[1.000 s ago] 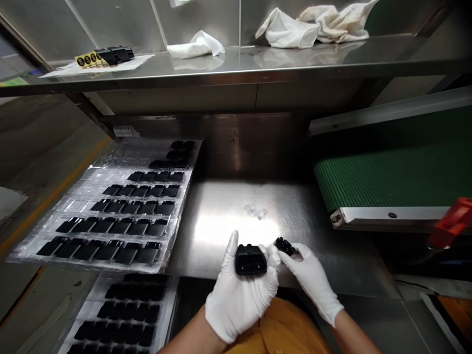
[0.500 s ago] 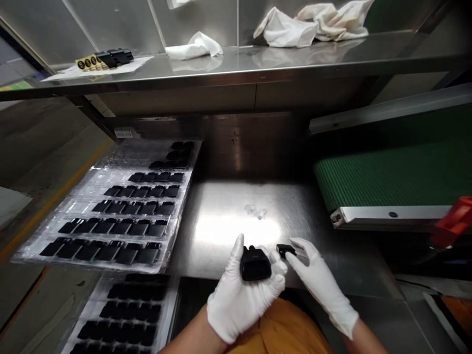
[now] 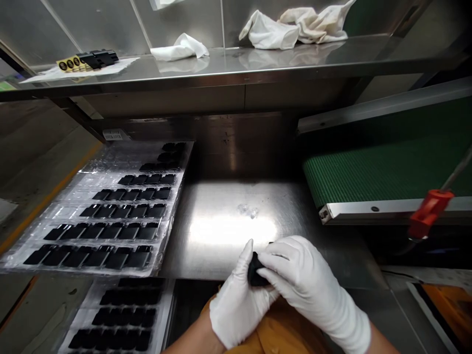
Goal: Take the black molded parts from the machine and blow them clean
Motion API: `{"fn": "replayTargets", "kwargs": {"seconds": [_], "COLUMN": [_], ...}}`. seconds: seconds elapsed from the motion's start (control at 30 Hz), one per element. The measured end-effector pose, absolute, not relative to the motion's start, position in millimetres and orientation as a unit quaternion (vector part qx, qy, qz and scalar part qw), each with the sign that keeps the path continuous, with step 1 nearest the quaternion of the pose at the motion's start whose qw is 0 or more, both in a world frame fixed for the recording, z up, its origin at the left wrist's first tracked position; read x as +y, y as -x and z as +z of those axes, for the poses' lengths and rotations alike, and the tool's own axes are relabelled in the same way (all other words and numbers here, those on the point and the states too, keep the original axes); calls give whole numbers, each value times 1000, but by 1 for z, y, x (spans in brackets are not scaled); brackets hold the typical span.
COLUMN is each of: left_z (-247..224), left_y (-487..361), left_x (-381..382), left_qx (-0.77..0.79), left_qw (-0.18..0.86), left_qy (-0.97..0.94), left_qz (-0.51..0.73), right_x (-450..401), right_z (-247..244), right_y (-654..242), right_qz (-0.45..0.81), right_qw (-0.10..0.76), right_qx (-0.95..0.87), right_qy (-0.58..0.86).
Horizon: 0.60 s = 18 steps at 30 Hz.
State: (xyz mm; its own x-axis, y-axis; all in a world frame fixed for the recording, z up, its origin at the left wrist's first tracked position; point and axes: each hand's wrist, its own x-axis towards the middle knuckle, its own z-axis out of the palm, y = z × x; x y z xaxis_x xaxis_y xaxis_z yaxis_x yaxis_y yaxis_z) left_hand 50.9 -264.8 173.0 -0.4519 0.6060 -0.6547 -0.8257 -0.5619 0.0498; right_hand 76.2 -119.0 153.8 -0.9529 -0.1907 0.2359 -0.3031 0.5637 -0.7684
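Note:
My left hand [image 3: 236, 305], in a white glove, is closed around a black plastic housing [image 3: 255, 270] low in the head view, its thumb along the left side. My right hand [image 3: 306, 280], gloved in white too, lies over the housing from the right. Its curled fingertips touch the housing's upper face and cover much of it. A sliver of black shows above the right index finger; whether it belongs to the housing or to a separate small piece, I cannot tell.
At left, a clear plastic tray [image 3: 94, 182] holds rows of black parts; a second tray [image 3: 167, 305] sits lower. A green conveyor belt [image 3: 368, 172] and a red-handled tool [image 3: 429, 214] are at right. White cloths [image 3: 273, 32] lie on the metal shelf [image 3: 228, 69] above.
My right hand has moved left, from beside the housing onto it. The small black piece it pinched before is now hidden or indistinct. The whole view has shifted slightly.

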Motion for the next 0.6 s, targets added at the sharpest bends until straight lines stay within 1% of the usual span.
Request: {"fn": "replayTargets", "kwargs": {"seconds": [0.07, 0.13, 0.2, 0.33, 0.5, 0.6], "left_z": [168, 164, 161, 160, 162, 162], "left_y": [-54, -57, -59, -60, -61, -62], "left_x": [-263, -261, -260, -255, -248, -244], "left_qx": [179, 171, 165, 147, 140, 128], "left_qw": [451, 465, 470, 478, 474, 474], "left_qy": [301, 313, 323, 319, 329, 329], "left_qz": [821, 810, 805, 805, 805, 807], "right_x": [-117, -115, -115, -112, -109, -105], "right_z": [152, 153, 155, 159, 161, 164], "right_y": [-76, -77, -77, -76, -76, -78], "right_qz": [469, 465, 455, 492, 460, 473], "right_qw": [52, 34, 13, -35, -23, -23], "right_qx": [-872, -876, -884, -867, -885, -878], "right_qy": [-130, -119, -106, -73, -68, -71]}}
